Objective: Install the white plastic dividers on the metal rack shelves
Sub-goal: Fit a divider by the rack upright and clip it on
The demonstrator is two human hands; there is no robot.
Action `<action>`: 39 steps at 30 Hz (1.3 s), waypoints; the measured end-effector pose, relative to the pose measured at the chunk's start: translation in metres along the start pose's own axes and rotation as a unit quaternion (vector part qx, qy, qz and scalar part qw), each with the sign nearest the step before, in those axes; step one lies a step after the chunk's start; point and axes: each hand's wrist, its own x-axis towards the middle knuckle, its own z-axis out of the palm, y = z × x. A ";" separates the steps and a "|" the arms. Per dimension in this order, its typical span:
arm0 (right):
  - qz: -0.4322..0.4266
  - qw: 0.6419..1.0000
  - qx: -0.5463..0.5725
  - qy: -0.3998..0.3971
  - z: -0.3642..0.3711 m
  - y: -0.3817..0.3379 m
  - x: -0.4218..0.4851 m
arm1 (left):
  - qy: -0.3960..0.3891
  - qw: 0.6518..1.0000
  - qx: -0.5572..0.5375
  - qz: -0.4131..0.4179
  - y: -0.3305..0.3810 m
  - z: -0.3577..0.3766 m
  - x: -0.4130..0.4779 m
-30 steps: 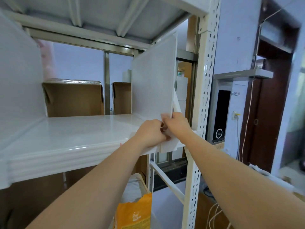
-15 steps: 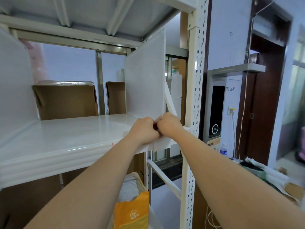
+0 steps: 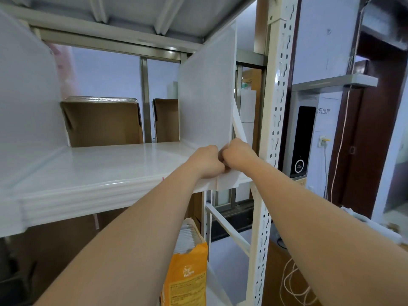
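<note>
A white plastic divider [image 3: 206, 91] stands upright at the right end of the white shelf [image 3: 92, 171] of the metal rack. My left hand [image 3: 208, 161] and my right hand [image 3: 237, 154] are fisted side by side at the divider's bottom front corner, both gripping its lower edge at the shelf's front lip. A white tab [image 3: 227, 181] hangs over the lip just below my hands. Another white divider [image 3: 24, 100] stands upright at the shelf's left end.
The perforated rack upright [image 3: 274, 111] rises right beside my right hand. Cardboard boxes [image 3: 101, 122] sit behind the shelf. An orange bag [image 3: 187, 277] stands below. A black device [image 3: 303, 140], a cable and a dark door frame are at right.
My hands have closed tighter together at the divider's bottom corner and pressed lower against the shelf lip. The view has shifted slightly; the divider stays upright.
</note>
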 end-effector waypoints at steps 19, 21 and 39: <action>-0.072 0.995 -0.008 0.063 0.014 0.012 -0.021 | 0.080 0.996 -0.008 0.035 -0.005 0.008 -0.012; -0.077 0.988 0.095 0.099 0.021 0.014 -0.031 | 0.093 0.993 0.032 0.063 -0.005 0.009 -0.022; -0.461 0.886 0.043 -0.023 0.099 -0.117 -0.141 | 0.378 0.915 0.074 -0.121 -0.085 -0.082 -0.174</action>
